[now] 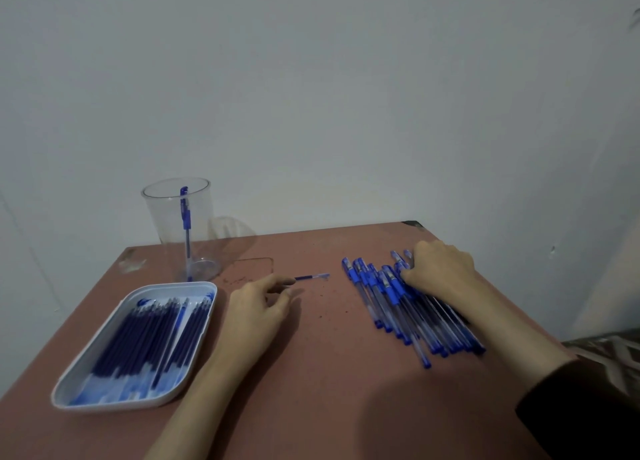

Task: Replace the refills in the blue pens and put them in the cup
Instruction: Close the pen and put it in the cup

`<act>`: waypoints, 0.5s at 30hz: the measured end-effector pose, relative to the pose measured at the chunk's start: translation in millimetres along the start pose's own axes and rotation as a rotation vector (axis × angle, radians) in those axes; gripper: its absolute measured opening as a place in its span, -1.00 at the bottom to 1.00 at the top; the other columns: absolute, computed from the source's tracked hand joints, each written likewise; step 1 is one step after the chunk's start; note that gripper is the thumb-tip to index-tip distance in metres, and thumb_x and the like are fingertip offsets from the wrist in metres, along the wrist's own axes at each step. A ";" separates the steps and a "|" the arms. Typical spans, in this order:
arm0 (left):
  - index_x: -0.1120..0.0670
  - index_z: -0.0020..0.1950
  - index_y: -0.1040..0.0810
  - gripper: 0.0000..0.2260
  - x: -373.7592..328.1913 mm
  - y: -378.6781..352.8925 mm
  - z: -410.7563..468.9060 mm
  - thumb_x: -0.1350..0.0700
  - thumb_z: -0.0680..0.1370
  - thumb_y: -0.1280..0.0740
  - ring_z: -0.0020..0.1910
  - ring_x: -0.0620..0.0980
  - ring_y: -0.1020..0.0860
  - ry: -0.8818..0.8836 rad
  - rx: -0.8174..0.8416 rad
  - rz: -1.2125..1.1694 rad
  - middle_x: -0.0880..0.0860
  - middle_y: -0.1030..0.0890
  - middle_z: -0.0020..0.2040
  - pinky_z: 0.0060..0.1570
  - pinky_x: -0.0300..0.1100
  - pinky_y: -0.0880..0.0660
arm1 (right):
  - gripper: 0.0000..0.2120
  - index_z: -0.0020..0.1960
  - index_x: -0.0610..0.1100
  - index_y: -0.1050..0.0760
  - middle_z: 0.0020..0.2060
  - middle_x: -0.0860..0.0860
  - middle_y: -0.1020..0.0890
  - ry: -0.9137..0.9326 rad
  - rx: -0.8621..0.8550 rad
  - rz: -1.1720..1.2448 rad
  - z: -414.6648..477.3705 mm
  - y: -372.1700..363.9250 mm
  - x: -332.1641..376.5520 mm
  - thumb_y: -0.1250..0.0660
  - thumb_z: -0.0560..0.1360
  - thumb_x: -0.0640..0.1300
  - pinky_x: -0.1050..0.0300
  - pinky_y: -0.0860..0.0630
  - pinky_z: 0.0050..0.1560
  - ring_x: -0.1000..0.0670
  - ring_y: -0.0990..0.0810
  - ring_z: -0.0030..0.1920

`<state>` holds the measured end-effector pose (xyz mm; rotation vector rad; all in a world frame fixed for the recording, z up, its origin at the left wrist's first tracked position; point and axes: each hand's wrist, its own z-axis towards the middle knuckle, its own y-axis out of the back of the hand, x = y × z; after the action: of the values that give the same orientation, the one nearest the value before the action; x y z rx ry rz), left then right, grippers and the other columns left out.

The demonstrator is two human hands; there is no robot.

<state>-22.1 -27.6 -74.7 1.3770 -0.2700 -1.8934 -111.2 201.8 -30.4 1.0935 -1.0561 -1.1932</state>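
Observation:
A pile of several blue pens (391,307) lies on the right of the reddish table. My right hand (440,269) rests on the pile's far end, fingers curled over the pens. My left hand (258,302) is at the table's middle, pinching one end of a thin blue refill (310,277) that points right, low over the table. A clear plastic cup (178,220) stands at the back left with one blue pen (185,217) upright inside. A white tray (86,369) full of several dark blue refills (145,338) sits at the front left.
The table (329,373) stands against a plain pale wall; its far edge and right corner are close behind the pens. A small clear flat piece (254,265) lies right of the cup. Patterned fabric (609,348) shows at the right edge.

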 end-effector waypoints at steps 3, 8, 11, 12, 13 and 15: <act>0.00 0.08 -0.65 -0.83 0.7 0.0 -0.4 0.09 0.52 -0.35 -0.21 -0.31 -0.52 0.001 0.002 0.010 -0.06 -0.67 -0.08 -0.27 -0.57 -0.36 | -0.77 -0.33 -0.11 -0.29 -0.36 0.02 -0.42 0.020 -0.013 0.017 -3.1 -2.1 4.4 -0.25 0.48 -0.17 0.14 -0.35 -0.27 -0.02 -0.46 -0.28; 0.01 0.08 -0.65 -0.83 0.9 0.1 0.2 0.10 0.52 -0.34 -0.21 -0.30 -0.52 0.002 0.004 0.013 -0.04 -0.68 -0.06 -0.26 -0.53 -0.37 | -0.73 -0.35 -0.11 -0.25 -0.38 0.02 -0.39 0.038 -0.012 0.011 -2.8 -0.6 6.6 -0.26 0.47 -0.21 0.14 -0.35 -0.29 -0.03 -0.44 -0.29; 0.00 0.08 -0.65 -0.83 2.0 0.1 0.2 0.10 0.52 -0.34 -0.20 -0.27 -0.52 0.007 -0.001 0.017 -0.05 -0.68 -0.06 -0.25 -0.52 -0.36 | -0.69 -0.35 -0.10 -0.24 -0.38 0.03 -0.40 0.036 -0.007 0.006 -1.7 -0.2 6.9 -0.30 0.49 -0.11 0.18 -0.29 -0.39 0.01 -0.40 -0.34; 0.00 0.08 -0.65 -0.83 2.0 0.1 0.0 0.10 0.52 -0.34 -0.20 -0.29 -0.52 0.008 0.001 0.016 -0.06 -0.68 -0.07 -0.26 -0.55 -0.35 | -0.68 -0.35 -0.10 -0.25 -0.38 0.02 -0.40 0.031 -0.008 0.013 -1.2 -0.2 7.1 -0.31 0.49 -0.10 0.18 -0.29 -0.39 0.01 -0.40 -0.35; 0.00 0.08 -0.65 -0.83 2.4 0.1 -0.3 0.10 0.52 -0.34 -0.20 -0.29 -0.51 0.007 0.002 0.018 -0.06 -0.68 -0.07 -0.25 -0.56 -0.35 | -0.68 -0.35 -0.11 -0.26 -0.39 0.02 -0.41 0.023 -0.009 0.024 -1.3 0.1 7.4 -0.31 0.50 -0.10 0.17 -0.31 -0.36 0.01 -0.41 -0.34; 0.00 0.09 -0.65 -0.83 2.5 0.2 -0.4 0.10 0.52 -0.34 -0.19 -0.28 -0.52 0.008 -0.001 0.020 -0.07 -0.68 -0.08 -0.19 -0.44 -0.40 | -0.68 -0.36 -0.12 -0.27 -0.40 0.02 -0.40 0.001 -0.011 0.061 -2.1 1.4 8.2 -0.30 0.50 -0.12 0.14 -0.35 -0.30 0.00 -0.42 -0.34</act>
<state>-21.9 -29.3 -76.6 1.3761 -0.2786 -1.8711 -108.3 193.9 -29.0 1.0461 -1.0737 -1.1490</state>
